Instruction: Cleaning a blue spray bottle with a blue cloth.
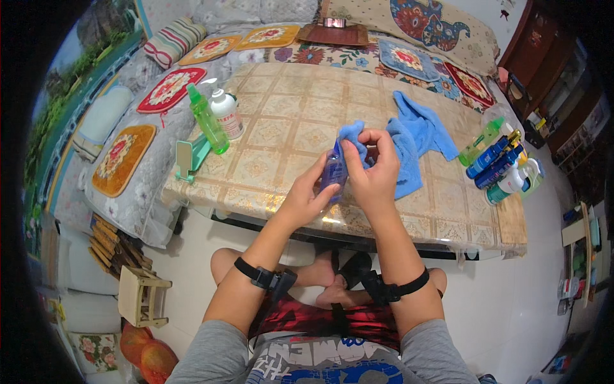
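At ten o'clock, a green spray bottle point(208, 120) and white pump bottle point(228, 114) are standing; dead centre, the left hand point(307, 195) is gripping a see-through violet bottle point(334, 175), contents unclear, the right hand point(377, 168) is pinching blue cloth point(352, 132) at its top; blue cans point(484, 162) are clustering at three.

"What's on the left?"

"A landscape mural of green hills and water point(70, 83), behind a grey floral-covered sofa point(146, 203)."

"And mid-room?"

"A table under a glossy beige-and-gold checked cover point(281, 115)."

"The floor point(473, 301)?"

"Smooth, pale and shiny, with a small light-wood stool point(132, 297) standing at the left."

"And the upper right?"

"A white wall point(483, 16) beside dark reddish-brown woodwork point(542, 41), door or cabinet unclear."
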A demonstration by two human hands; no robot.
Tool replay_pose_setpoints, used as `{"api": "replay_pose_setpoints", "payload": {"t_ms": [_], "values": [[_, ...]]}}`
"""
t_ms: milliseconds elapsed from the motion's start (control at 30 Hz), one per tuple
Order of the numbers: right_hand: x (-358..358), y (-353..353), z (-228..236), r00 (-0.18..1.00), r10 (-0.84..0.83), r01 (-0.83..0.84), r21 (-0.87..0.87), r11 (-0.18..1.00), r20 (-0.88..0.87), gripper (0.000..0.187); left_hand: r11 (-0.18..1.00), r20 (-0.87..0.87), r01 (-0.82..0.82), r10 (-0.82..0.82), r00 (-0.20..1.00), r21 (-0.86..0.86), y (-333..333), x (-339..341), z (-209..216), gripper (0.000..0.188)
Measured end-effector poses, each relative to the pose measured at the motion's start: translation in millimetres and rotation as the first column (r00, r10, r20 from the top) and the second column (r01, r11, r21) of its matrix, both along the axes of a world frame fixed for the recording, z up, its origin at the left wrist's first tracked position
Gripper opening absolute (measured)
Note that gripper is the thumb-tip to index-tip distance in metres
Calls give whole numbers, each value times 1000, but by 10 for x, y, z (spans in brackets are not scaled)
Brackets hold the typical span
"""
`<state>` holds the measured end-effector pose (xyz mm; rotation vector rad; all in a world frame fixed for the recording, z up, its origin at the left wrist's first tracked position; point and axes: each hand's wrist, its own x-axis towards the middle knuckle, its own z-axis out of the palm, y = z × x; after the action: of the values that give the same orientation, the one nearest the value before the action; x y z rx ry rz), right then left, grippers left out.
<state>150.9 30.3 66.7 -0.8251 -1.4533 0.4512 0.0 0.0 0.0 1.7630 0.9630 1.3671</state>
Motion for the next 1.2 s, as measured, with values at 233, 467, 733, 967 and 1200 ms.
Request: {"api": "replay_pose_setpoints", "payload": {"t_ms": [233, 467, 733, 967, 1200], "values": [[17, 21, -13, 997, 57, -57, -7, 998, -54, 22, 1000, -26, -4, 5, 1000, 31, 10, -7, 23, 70], [25, 50, -57, 971, 158, -172, -67, 983, -182, 19, 1000, -19, 1, -1, 1000, 24, 0, -3, 57, 70], [55, 92, -27, 948, 228, -252, -86, 964, -222, 17, 1000, -13, 5, -5, 1000, -9, -1, -4, 57, 70], [92, 149, -127, 923, 304, -342, -146, 928, -236, 20, 1000, 2, 27, -27, 1000, 1, -1, -6, 75, 70], [68, 31, -136, 953, 267, -286, -143, 947, -141, 18, 999, -24, -23, 23, 999, 28, 0, 6, 93, 66]]}}
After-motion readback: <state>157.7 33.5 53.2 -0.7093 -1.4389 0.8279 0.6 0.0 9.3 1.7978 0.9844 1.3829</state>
